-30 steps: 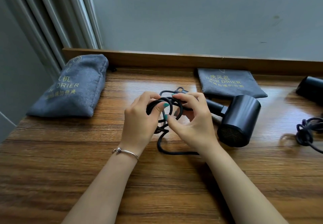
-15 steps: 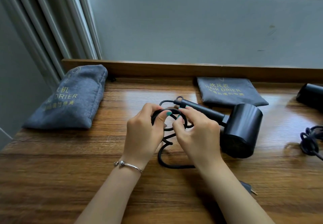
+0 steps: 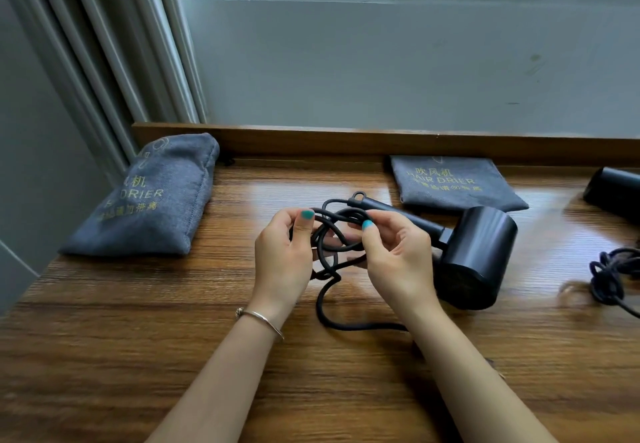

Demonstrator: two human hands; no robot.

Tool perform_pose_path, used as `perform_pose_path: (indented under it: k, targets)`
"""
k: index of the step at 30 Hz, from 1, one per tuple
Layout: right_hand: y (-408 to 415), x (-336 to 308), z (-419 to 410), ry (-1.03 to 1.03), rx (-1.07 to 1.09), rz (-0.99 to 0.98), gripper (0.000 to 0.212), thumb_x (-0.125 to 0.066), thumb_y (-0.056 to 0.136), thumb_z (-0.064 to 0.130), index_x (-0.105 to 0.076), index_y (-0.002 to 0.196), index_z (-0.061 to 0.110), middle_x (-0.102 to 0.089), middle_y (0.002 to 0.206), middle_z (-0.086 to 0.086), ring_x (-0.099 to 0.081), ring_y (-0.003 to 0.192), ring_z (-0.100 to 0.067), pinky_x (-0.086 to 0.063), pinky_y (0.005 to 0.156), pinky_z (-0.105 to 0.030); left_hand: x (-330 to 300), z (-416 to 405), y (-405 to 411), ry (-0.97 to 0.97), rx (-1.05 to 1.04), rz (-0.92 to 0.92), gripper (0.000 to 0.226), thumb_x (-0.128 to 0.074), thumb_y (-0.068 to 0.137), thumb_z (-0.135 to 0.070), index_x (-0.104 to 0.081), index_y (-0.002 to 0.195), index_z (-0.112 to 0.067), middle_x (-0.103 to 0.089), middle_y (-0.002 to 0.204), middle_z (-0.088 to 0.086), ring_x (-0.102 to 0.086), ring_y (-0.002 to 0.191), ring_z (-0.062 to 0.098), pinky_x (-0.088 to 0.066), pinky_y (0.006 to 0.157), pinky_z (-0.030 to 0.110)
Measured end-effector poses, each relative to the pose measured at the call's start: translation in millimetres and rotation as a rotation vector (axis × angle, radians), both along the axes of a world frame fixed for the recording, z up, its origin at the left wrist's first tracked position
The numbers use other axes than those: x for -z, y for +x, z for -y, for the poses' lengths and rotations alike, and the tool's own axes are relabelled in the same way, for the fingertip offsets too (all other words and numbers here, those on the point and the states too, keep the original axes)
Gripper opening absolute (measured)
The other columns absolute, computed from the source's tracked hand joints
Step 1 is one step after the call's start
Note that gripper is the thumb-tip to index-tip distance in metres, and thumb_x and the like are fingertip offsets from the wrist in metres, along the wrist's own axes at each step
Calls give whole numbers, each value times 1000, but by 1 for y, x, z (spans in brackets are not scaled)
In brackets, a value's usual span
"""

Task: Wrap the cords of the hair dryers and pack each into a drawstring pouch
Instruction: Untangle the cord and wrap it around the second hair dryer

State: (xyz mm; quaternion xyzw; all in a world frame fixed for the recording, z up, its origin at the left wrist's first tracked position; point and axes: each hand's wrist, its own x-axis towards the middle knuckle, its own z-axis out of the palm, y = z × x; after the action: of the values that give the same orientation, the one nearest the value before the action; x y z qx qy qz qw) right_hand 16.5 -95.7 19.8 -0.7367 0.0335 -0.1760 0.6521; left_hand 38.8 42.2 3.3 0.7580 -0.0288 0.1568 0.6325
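Observation:
A black hair dryer [image 3: 479, 255] lies on its side on the wooden table [image 3: 138, 338], handle pointing left. Its black cord [image 3: 323, 304] is gathered into loops between my hands just left of the handle. My left hand [image 3: 282, 259] grips the left side of the loops, thumb on top. My right hand [image 3: 394, 259] pinches the right side of the loops. A slack length of cord trails down and runs under my right forearm. A flat grey drawstring pouch [image 3: 453, 184] lies behind the dryer.
A filled grey pouch [image 3: 149, 200] lies at the table's left rear. At the right edge sit a second black dryer [image 3: 613, 191] and its bundled cord [image 3: 609, 276]. A raised wooden ledge [image 3: 346, 141] runs along the back under the wall and window.
The view has tilted up, showing more of the window. My hands stay on the cord loops, and my right thumb has come up over the bundle.

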Motion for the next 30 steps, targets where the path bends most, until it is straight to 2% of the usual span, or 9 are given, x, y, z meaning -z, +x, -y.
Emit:
perform_pose_path:
  k: [4,6,10,13,16,20,24,27,30]
  targets:
    - [1,1,-3,-3,17,9,19,-54,95,5,-62,97,22,-75,88,-5,-73,84,-12,-59,79,-46,-2,5,-1,-87,-53,-65,49,-45,85,-70,-62,85,-25,-73,82,6,-71,82,27,-56,78,55]
    - [1,-1,-8,69,-6,4,19,-51,96,3,-60,97,20,-74,89,-9,-74,82,-14,-60,72,-43,0,5,0,-133,-64,-86,60,-44,83,-76,-65,89,-20,-74,85,6,-71,85,27,-56,81,54]
    - [1,-5,-12,197,-48,-22,17,-49,96,-2,-59,98,12,-72,90,-11,-73,78,-13,-56,54,-23,5,5,4,-205,-114,-117,69,-45,74,-84,-67,88,-20,-75,85,6,-72,84,28,-56,82,55]
    - [4,-3,-12,266,-39,-44,15,-49,96,-2,-60,105,3,-73,88,-12,-73,79,-20,-56,53,-24,-2,9,2,-267,-155,-161,50,-47,82,-65,-66,84,-19,-75,84,6,-73,85,28,-55,86,54]
    - [5,1,-14,280,-38,-73,15,-50,96,-1,-60,108,1,-73,90,-14,-73,80,-24,-58,54,-28,-7,8,3,-370,-140,-192,42,-47,92,-50,-63,86,-12,-75,77,9,-74,76,30,-58,79,54]
    - [4,5,-16,234,-62,-57,18,-48,97,-1,-59,110,4,-72,90,-13,-74,77,-21,-60,59,-34,-11,2,3,-155,-131,-76,22,-58,86,-44,-57,88,-22,-74,78,-1,-74,73,17,-61,64,40]
    - [4,7,-14,214,-63,-17,27,-51,96,1,-53,114,22,-73,95,-12,-74,78,-23,-59,73,-44,-10,1,1,-3,-192,10,12,-67,91,-25,-56,86,-24,-71,73,-4,-71,65,7,-54,52,24]
    - [3,13,-11,66,-77,10,33,-59,94,9,-50,114,33,-73,96,-6,-74,74,-23,-59,65,-44,-10,-3,0,77,-220,46,11,-65,92,-29,-58,93,-21,-71,73,-4,-68,56,5,-49,47,19]
    - [2,16,-8,-12,-128,-7,38,-68,89,15,-50,114,36,-69,100,-4,-73,72,-21,-60,60,-41,-13,-12,3,168,-275,26,25,-57,96,-35,-53,116,-21,-69,70,3,-63,46,7,-41,41,12]
